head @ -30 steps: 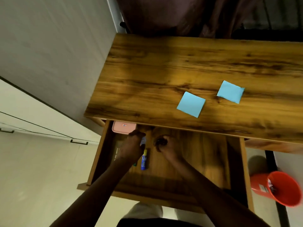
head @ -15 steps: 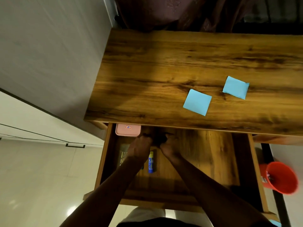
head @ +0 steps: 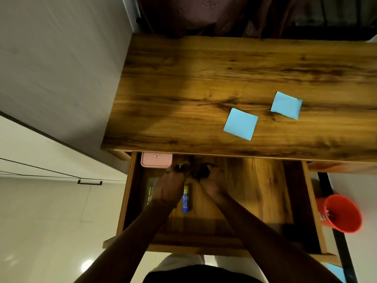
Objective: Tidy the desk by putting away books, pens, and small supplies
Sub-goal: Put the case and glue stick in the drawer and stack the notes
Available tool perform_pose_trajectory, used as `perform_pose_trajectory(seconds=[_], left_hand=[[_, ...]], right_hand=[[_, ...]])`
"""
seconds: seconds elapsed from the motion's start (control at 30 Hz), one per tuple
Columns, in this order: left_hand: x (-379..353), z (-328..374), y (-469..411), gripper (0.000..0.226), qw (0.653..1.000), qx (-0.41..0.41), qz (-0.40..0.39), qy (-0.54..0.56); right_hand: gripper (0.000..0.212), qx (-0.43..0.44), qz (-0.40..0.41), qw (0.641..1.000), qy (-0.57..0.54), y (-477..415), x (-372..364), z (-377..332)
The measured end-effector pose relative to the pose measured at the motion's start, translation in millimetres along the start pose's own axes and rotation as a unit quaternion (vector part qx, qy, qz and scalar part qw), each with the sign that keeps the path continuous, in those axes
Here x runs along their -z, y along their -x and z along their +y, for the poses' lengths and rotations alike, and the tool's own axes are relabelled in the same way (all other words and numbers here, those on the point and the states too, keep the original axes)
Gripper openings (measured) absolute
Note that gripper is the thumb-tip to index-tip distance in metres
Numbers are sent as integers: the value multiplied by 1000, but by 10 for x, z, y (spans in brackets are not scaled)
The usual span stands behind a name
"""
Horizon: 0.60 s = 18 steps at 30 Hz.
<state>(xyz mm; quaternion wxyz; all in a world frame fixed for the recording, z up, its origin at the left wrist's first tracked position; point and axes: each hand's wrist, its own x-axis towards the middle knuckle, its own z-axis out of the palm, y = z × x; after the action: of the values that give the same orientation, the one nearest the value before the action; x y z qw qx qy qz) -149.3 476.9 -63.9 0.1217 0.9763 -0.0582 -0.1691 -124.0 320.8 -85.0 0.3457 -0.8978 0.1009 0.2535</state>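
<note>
Both hands in open drawer [head: 265, 190].
Left hand [head: 170, 188] and right hand [head: 210, 180] fingers curled around small dark items, unidentifiable; blue glue stick [head: 185, 199] between wrists, label unreadable.

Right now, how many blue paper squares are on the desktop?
2. One blue square lies near the desktop's front edge; the other sits apart from it, farther back and to the right. More could lie beyond the frame's right edge.

Two paper squares [head: 241, 123] [head: 286, 105] sat on the desk [head: 183, 88], right of middle. Below its front edge the open drawer [head: 265, 190] held a box [head: 156, 159] back-left and a tube [head: 185, 199] nearer.
</note>
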Motion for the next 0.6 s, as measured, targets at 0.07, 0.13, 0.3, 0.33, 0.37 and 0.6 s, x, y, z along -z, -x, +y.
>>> perform_pose_trajectory(seconds=[0.07,0.13,0.3,0.33,0.37,0.6], left_hand=[[91,60,71,48,1000,-10,29,-2],[191,131,125,42,999,-19,49,6],[420,342,6,19,991,-76,96,50],[467,407,-65,18,989,-86,106,64],[515,486,-150,16,986,-96,117,76],[731,981,-840,25,972,-134,169,99]], right_hand=[[36,7,20,999,-30,74,69,68],[25,15,39,996,-73,148,148,112],[26,48,81,989,-119,321,378,207],[28,50,88,987,-128,336,448,233],[27,47,95,985,-136,352,537,238],[14,73,180,965,-176,268,1153,350]])
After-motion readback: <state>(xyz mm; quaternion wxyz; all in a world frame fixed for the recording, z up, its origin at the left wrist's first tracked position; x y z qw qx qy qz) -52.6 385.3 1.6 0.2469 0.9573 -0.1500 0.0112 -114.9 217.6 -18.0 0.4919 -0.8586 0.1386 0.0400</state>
